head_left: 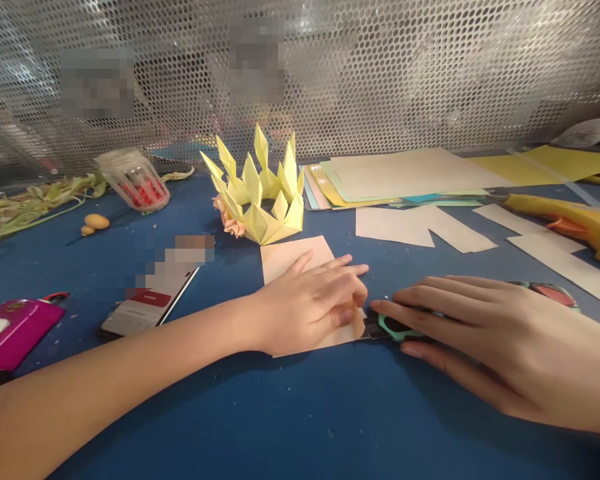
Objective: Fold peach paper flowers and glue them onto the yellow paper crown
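A pale pink sheet of paper (300, 257) lies on the blue table, its right corner slightly bent. My left hand (315, 300) rests on it, thumb and upper fingers stretched apart, the lower fingers curled near the right edge. Just to the right, my right hand (485, 333) is over scissors with teal handles (395, 329), fingers along the far side and thumb on the near side. Their dark end points left to the paper's corner. Behind that hand shows a teal and red loop (555, 293); its link to the scissors is hidden.
A yellow folded-paper crown (265, 200) stands behind the paper. Paper sheets (410, 173), white offcuts (395, 223) and a yellow glue gun (560, 210) lie right. To the left are a phone (150, 300), a magenta tool (20, 330) and a tilted jar (135, 180). Perforated metal (370, 80) closes the back.
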Available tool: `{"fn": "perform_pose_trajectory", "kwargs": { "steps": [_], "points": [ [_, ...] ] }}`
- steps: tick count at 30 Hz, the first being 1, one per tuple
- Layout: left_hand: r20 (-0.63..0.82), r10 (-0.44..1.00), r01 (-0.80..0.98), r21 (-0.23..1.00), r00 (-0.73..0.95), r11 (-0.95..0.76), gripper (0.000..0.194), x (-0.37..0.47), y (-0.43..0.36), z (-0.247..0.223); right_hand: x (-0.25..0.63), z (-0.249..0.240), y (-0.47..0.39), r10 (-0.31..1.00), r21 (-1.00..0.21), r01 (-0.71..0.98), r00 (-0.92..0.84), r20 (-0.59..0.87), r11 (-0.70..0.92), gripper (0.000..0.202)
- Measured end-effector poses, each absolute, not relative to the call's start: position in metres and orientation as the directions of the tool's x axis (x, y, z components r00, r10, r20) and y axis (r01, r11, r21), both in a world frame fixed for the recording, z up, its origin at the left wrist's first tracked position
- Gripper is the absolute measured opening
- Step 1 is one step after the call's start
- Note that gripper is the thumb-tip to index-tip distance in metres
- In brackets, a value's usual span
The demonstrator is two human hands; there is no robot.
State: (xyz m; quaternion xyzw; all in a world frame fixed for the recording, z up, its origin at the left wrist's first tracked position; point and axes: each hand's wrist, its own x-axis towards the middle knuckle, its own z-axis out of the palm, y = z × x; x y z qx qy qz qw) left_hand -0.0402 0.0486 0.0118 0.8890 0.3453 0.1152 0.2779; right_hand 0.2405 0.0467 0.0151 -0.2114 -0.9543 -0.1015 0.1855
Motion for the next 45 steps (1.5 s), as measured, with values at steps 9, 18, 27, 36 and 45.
{"fn": "perform_pose_trajectory", "kwargs": {
  "steps": [9,18,27,36,45],
  "points": [
    [0.108,0.645,0.505,0.529,0.757,-0.682,0.014,-0.043,0.049,0.007,0.231,0.018,0.042,0.304,0.15,0.392,-0.861,0.407,0.908,0.037],
    [0.152,0.635,0.496,0.5,0.757,-0.71,0.017,-0.044,0.05,0.004,0.23,0.013,0.038,0.345,0.114,0.419,-0.851,0.396,0.901,0.044],
    [0.179,0.615,0.458,0.518,0.768,-0.722,0.018,-0.045,0.053,0.002,0.22,0.019,0.034,0.285,0.161,0.379,-0.863,0.417,0.911,0.026],
    [0.187,0.603,0.454,0.498,0.775,-0.739,0.013,-0.045,0.052,0.0,0.214,0.018,0.03,0.286,0.193,0.402,-0.849,0.444,0.895,0.024],
    [0.238,0.587,0.432,0.48,0.774,-0.764,0.015,-0.045,0.054,-0.004,0.212,0.016,0.029,0.291,0.201,0.404,-0.856,0.428,0.892,0.022]
  ]
}}
